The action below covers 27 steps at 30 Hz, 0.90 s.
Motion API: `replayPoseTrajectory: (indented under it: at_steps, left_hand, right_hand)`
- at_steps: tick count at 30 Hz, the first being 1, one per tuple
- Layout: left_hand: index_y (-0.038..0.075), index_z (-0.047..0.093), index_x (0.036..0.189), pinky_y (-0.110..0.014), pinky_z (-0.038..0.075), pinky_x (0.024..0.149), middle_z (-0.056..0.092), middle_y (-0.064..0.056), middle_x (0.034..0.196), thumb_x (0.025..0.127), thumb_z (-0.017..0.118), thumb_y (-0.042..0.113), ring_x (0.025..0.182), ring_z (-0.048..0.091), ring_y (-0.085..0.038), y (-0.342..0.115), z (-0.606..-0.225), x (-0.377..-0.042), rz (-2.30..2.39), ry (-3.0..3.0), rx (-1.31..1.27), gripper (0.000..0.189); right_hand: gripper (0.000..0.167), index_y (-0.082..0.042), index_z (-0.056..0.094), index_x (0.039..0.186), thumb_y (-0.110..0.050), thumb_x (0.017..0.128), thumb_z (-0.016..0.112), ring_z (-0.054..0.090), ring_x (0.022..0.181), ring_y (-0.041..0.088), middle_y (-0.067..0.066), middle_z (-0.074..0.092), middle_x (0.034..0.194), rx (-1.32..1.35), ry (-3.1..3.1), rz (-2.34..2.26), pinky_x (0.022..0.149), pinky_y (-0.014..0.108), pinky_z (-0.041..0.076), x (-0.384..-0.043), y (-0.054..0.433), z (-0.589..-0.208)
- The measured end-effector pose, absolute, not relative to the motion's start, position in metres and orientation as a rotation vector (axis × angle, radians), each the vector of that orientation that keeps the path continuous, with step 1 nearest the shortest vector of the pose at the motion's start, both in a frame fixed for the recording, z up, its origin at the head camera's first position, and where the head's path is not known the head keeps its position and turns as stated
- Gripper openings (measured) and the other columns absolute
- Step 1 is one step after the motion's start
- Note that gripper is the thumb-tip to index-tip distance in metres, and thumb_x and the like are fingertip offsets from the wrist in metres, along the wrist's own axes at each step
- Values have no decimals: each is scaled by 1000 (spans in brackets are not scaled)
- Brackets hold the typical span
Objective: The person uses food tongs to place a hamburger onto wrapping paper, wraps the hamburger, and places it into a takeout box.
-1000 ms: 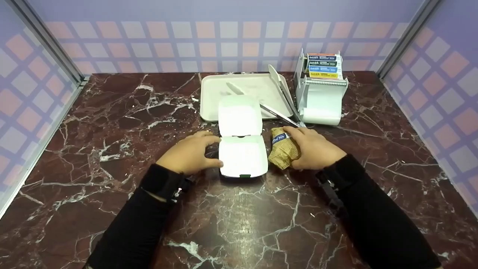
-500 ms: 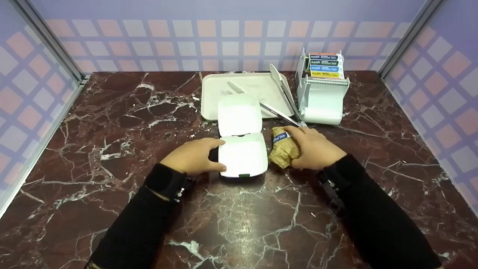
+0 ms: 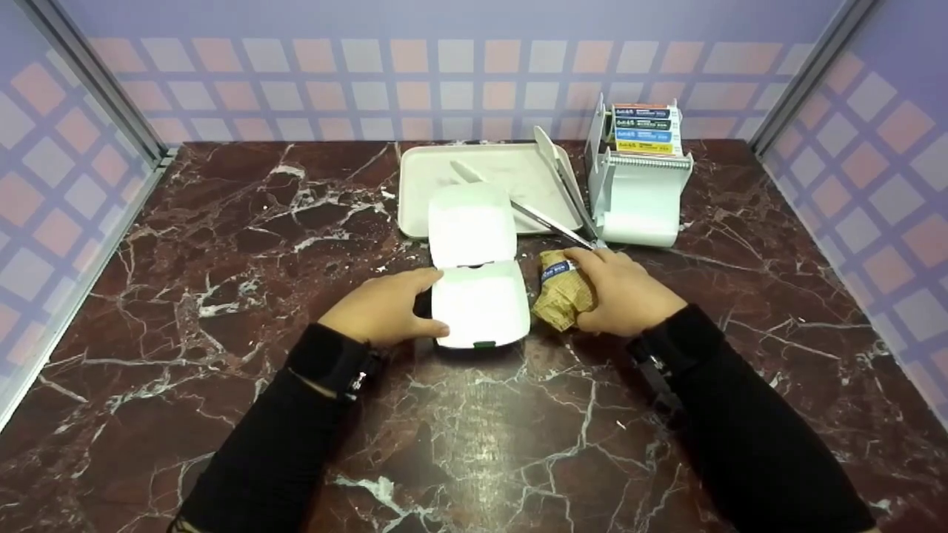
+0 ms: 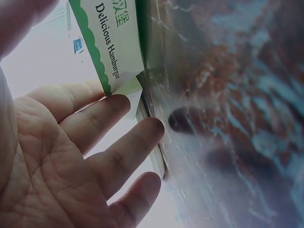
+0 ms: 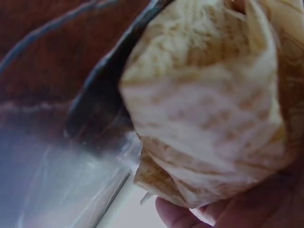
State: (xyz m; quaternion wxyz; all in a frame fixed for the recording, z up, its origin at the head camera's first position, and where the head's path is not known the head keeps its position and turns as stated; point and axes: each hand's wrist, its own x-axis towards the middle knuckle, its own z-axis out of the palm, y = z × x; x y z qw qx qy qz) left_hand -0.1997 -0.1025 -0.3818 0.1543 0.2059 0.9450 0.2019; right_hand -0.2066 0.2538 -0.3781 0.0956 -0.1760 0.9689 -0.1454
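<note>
A hamburger box [image 3: 480,305] stands with its lid folded back, white inside; in the left wrist view its green-and-white side [image 4: 111,40] reads "Delicious Hamburger". My left hand [image 3: 385,307] is at the box's left side, thumb and fingertips against it, fingers fairly straight. To the right of the box, my right hand [image 3: 629,292] grips a packet wrapped in printed brown paper [image 3: 559,300], with a blue-and-white label on top. The packet [image 5: 204,114] fills much of the right wrist view; its contents are hidden.
Behind the box lies a cream tray [image 3: 422,163]. A pair of tongs [image 3: 552,222] reaches across it, one arm over the right rim. At the back right stands a label dispenser [image 3: 641,178] with coloured rolls. Patterned walls enclose the marble tabletop [image 3: 244,244].
My left hand has come slightly right against the box. The box has shifted a little leftward and away, turning slightly. My right hand and the packet have hardly moved.
</note>
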Motion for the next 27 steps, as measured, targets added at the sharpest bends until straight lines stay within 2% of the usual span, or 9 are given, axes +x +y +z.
replayPoseTrajectory:
  at_steps: [10,20,27]
  left_hand:
    - [21,33,166,-52,30,130,38,2,170,93,72,59,156,39,-29,-100,-381,-198,573,2735,576,91]
    - [19,28,168,-54,28,131,32,2,173,96,69,58,156,37,-31,-95,-382,-198,535,2741,581,91]
    - [19,28,168,-53,30,130,31,3,173,96,68,58,156,38,-31,-90,-383,-197,533,2750,585,91]
  right_hand:
    - [107,-20,33,164,-23,71,86,44,141,44,21,44,159,-517,2886,-479,117,67,40,-206,256,-376]
    - [105,-16,33,163,-21,71,84,47,134,38,19,49,148,-600,2905,-579,116,60,43,-202,254,-368]
    - [105,-15,32,163,-19,72,84,47,133,35,18,48,150,-651,2915,-657,116,58,44,-196,248,-360]
